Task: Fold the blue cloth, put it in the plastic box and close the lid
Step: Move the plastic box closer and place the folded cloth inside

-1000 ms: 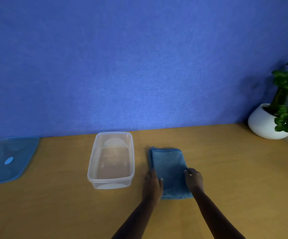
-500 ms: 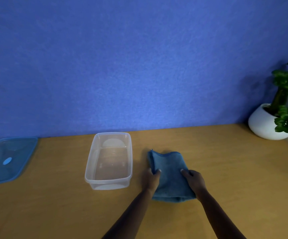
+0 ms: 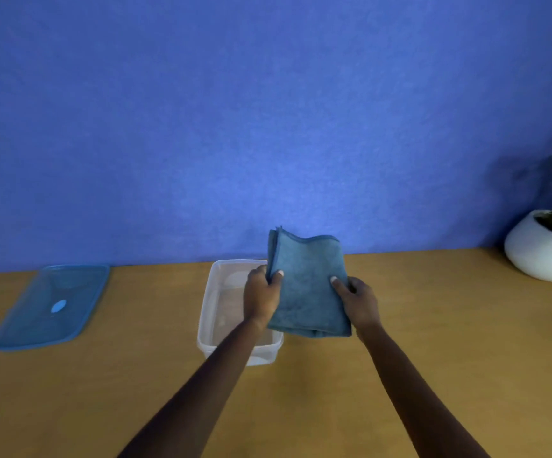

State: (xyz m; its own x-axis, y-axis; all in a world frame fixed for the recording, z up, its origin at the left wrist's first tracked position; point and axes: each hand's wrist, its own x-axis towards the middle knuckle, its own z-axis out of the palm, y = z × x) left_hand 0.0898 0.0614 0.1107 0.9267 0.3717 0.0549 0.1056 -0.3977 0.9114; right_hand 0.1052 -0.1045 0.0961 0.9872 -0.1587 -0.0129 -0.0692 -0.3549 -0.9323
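Folded blue cloth (image 3: 311, 292) is held clear of the table, spanning both hands. Left hand (image 3: 261, 299) pinches its left edge, thumb on top, fingers curled round. Right hand (image 3: 359, 302) pinches the right edge, its other fingers hidden beneath. Clear plastic box (image 3: 206, 312) stands open below the left fingers. Blue lid (image 3: 49, 309) lies flat well left of them.
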